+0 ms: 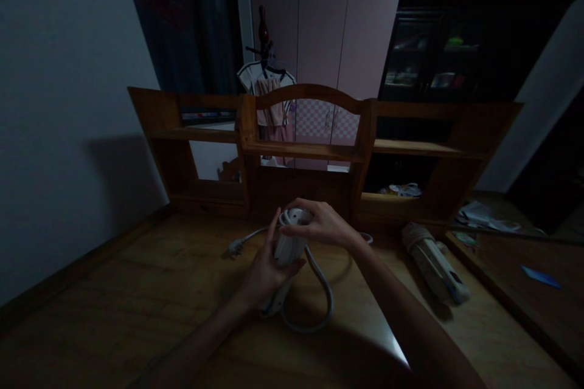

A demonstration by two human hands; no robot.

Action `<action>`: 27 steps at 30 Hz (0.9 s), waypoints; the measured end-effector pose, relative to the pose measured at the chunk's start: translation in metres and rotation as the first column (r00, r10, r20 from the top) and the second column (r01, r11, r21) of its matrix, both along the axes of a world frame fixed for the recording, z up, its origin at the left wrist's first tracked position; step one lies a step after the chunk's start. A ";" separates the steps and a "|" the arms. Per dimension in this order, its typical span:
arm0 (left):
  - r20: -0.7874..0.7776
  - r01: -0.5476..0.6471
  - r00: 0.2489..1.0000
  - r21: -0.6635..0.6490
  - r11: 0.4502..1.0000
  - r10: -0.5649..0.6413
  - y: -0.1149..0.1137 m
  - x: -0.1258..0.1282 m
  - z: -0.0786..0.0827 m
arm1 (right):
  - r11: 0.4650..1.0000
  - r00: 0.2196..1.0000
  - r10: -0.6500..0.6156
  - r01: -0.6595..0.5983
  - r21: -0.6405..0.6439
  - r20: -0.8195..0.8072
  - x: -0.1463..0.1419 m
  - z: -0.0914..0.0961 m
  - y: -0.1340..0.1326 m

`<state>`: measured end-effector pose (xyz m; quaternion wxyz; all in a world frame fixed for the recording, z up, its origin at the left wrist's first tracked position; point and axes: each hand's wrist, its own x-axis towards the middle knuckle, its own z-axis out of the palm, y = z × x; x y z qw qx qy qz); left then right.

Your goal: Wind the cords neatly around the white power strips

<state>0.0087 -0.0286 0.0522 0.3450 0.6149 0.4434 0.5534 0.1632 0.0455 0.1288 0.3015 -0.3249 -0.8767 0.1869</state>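
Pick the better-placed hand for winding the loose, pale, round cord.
Likely the right hand: the cord's loop runs toward it, while the left hand grips the long white plastic power strip lower.

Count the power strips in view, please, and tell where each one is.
2: one white power strip is held by the left hand and right hand; the other power strip lies on the desk at right. More may be hidden.
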 end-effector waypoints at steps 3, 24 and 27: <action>0.026 -0.017 1.000 -0.016 1.000 0.017 0.002 0.001 -0.003 | 1.000 1.000 -0.009 0.009 -0.017 0.004 0.001 0.000 0.000; 0.201 -0.229 0.944 -0.166 0.959 0.260 0.038 -0.046 -0.004 | 1.000 0.998 -0.005 0.006 -0.015 0.065 0.023 0.000 0.018; 0.101 -0.277 0.954 -0.068 0.958 0.283 0.045 -0.049 -0.008 | 0.992 0.992 -0.057 0.043 0.121 0.116 0.019 0.010 0.006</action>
